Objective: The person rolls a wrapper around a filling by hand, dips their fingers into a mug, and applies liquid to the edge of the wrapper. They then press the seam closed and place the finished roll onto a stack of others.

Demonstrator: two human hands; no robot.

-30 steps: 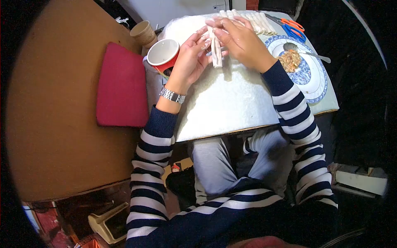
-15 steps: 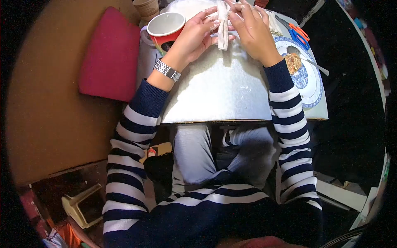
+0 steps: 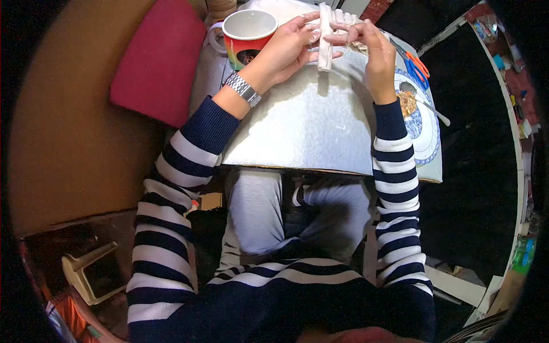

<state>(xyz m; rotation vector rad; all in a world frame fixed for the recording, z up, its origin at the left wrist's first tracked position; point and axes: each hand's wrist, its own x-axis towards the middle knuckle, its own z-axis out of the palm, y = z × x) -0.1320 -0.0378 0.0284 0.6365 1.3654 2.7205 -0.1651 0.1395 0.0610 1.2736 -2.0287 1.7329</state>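
A thin white roll (image 3: pixel 325 40), coated in something pale, stands lengthwise between my two hands above the white table. My left hand (image 3: pixel 291 48), with a metal watch on the wrist, holds the roll from the left, some of its fingers passing behind it. From the right, my right hand (image 3: pixel 374 48) touches the roll with outstretched fingertips that have white residue on them. Behind the right fingers lie several similar white rolls (image 3: pixel 346 17), partly hidden.
A red and white mug (image 3: pixel 250 43) stands left of my left hand. On the right are a blue-rimmed plate (image 3: pixel 429 140) with brown filling (image 3: pixel 407 104) and a spoon (image 3: pixel 437 111), and orange and blue scissors (image 3: pixel 420 67). The table (image 3: pixel 297 137) ends near my lap.
The view has shifted, so mug and roll appear further right. My right hand has turned and drawn back from around the roll, its fingers now pointing left, and the rolls behind show more.
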